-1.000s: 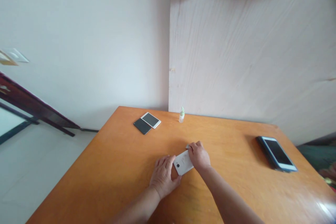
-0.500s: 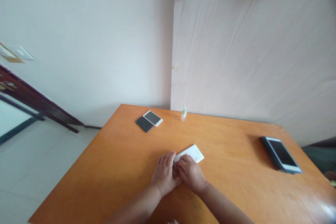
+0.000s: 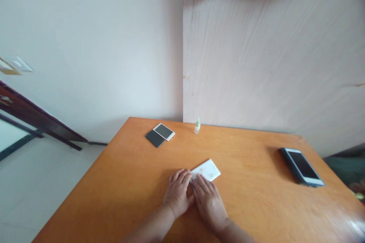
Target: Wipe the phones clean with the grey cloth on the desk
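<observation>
A flat white phone (image 3: 209, 170) lies at a slant near the table's front, its plain face up with small grey marks. My left hand (image 3: 178, 191) is curved around its near left end, fingers together and thumb toward me. Across the near part of the phone rests my right hand (image 3: 209, 201), its fingers pressed together and pointing away from me. A small greyish bit shows by the right fingertips; what it is, I cannot make out. The two hands nearly touch, hiding the phone's near end.
On the wooden table (image 3: 128, 182), a white-framed device (image 3: 164, 131) partly overlaps a black one (image 3: 154, 138) at the back left. A small clear bottle (image 3: 197, 126) with a pale green top stands near the wall. At right lies a larger device in a blue case (image 3: 302, 167).
My right hand has gone from curled to straighter fingers and has drawn slightly toward me, uncovering more of the phone. My left hand stays on the phone's end. The view has tilted up slightly.
</observation>
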Demonstrator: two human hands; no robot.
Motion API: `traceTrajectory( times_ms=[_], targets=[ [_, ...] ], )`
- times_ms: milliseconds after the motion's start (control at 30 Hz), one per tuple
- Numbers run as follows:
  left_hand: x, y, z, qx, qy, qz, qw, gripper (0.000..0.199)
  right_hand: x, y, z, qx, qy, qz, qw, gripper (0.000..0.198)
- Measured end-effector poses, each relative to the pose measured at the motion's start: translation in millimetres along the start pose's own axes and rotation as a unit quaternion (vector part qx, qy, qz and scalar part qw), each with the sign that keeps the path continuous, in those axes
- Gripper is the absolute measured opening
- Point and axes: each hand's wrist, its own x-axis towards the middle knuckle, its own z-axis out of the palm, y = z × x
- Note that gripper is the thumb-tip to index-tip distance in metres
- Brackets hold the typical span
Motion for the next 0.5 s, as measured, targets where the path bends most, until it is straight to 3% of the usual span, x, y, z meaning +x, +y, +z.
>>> traceTrajectory(
  times_ms=[100,200,300,433,500],
  targets=[
    [0.2,-0.1,0.2,-0.002,0.007,0.003,1.000,0.060,-8.0,8.7,-0.7,-0.025,-0.033,-0.047,0.998,0.042],
    [1.0,2.2,-1.2,-0.006,0.014,-0.003,1.000,0.060,-4.2,25.4,-5.0,-0.054,-0.049,0.025,0.997,0.042],
    [0.9,3.1,-1.9,-0.009,0.010,-0.005,1.000,0.058,0.2,19.5,-5.7,-0.061,-0.055,0.080,0.993,0.043],
    [-0.7,0.8,0.2,-0.010,0.003,-0.006,1.000,0.061,-3.2,-0.9,-3.9,-0.019,-0.092,-0.008,0.996,0.045],
    [-1.2,-0.3,1.9,-0.009,0.011,-0.006,1.000,0.065,-2.2,1.7,-5.3,-0.016,-0.103,-0.002,0.995,0.045]
  ],
)
